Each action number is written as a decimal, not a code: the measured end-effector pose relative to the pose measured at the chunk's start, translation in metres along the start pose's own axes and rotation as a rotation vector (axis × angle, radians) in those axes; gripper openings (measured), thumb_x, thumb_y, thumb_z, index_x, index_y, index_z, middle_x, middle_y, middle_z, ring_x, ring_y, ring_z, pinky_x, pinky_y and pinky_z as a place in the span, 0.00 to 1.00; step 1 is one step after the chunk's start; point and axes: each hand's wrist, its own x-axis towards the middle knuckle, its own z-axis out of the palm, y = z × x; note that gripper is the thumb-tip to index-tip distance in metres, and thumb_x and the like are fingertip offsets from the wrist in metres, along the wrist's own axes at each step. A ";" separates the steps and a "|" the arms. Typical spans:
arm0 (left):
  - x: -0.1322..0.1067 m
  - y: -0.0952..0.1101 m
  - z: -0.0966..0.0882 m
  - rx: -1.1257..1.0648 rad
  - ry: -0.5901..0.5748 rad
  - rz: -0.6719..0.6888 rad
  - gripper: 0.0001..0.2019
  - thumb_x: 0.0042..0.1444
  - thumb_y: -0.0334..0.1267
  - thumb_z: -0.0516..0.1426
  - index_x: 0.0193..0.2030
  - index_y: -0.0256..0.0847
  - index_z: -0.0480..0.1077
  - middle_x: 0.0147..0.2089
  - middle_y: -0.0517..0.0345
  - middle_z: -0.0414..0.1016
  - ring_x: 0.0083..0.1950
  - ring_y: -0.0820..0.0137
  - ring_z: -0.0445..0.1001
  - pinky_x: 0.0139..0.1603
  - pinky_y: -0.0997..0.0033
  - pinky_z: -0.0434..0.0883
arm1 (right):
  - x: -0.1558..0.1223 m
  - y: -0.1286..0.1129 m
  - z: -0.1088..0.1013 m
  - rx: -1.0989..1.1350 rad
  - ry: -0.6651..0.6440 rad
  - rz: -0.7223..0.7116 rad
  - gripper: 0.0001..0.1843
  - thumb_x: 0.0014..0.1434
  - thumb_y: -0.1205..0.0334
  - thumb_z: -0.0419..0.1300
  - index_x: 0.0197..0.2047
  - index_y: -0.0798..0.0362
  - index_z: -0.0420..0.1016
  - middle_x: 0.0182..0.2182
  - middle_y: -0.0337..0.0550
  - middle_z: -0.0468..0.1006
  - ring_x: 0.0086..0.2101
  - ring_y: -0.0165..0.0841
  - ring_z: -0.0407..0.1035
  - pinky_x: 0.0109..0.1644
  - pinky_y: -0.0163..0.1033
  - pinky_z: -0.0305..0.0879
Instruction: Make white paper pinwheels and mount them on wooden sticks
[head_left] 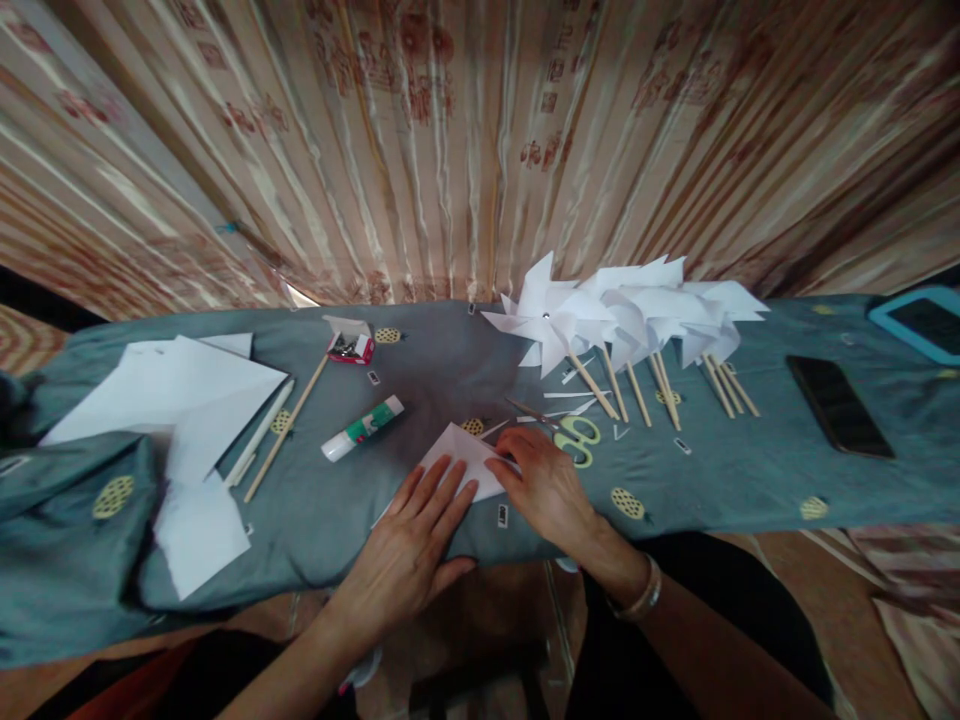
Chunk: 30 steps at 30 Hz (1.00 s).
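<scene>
A white sheet of paper (pixel 459 447), folded at its edges, lies on the cloth-covered table right in front of me. My left hand (pixel 416 515) rests flat on it with fingers stretched out. At the paper's right edge, my right hand (pixel 541 482) has its fingers bent and pressed together on the sheet. Just beyond that hand are scissors (pixel 581 440) with light green handles and several thin paper strips (pixel 574 395). A glue stick (pixel 364 428) with a green label lies to the left of the folded paper.
Several white paper pinwheels (pixel 570 315) on wooden sticks lie at the back right. A dark phone (pixel 840 405) and a blue-framed device (pixel 919 325) are farther right. On the left are white paper sheets (pixel 217 395), a wooden stick (pixel 289 425) and a small open red box (pixel 350 345) of metal pieces.
</scene>
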 end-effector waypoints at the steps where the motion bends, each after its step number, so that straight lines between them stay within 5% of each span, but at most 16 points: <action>1: 0.000 0.000 0.000 -0.006 0.002 -0.001 0.38 0.60 0.52 0.54 0.71 0.39 0.45 0.71 0.44 0.54 0.72 0.53 0.48 0.67 0.46 0.56 | 0.001 0.000 0.000 0.012 -0.002 0.002 0.06 0.61 0.64 0.56 0.32 0.50 0.68 0.33 0.44 0.74 0.39 0.39 0.68 0.45 0.44 0.65; 24: 0.001 -0.001 -0.001 0.021 -0.012 0.007 0.37 0.59 0.53 0.54 0.70 0.37 0.47 0.71 0.43 0.54 0.72 0.52 0.48 0.66 0.46 0.55 | 0.005 0.000 -0.002 0.021 -0.027 0.037 0.07 0.61 0.67 0.55 0.30 0.51 0.68 0.32 0.44 0.74 0.37 0.39 0.69 0.44 0.44 0.66; 28: 0.001 -0.002 0.002 0.033 -0.002 0.003 0.37 0.59 0.53 0.54 0.70 0.38 0.48 0.71 0.43 0.54 0.72 0.52 0.47 0.67 0.47 0.55 | -0.001 -0.004 -0.003 0.009 0.002 -0.004 0.03 0.60 0.64 0.57 0.38 0.52 0.72 0.38 0.48 0.76 0.43 0.41 0.69 0.49 0.47 0.66; 30: 0.000 -0.002 0.004 0.039 0.000 0.005 0.37 0.59 0.54 0.54 0.69 0.38 0.49 0.71 0.43 0.53 0.72 0.51 0.47 0.67 0.46 0.54 | -0.005 -0.007 -0.003 0.009 0.010 -0.025 0.13 0.59 0.61 0.60 0.47 0.54 0.71 0.45 0.50 0.76 0.47 0.44 0.68 0.53 0.50 0.66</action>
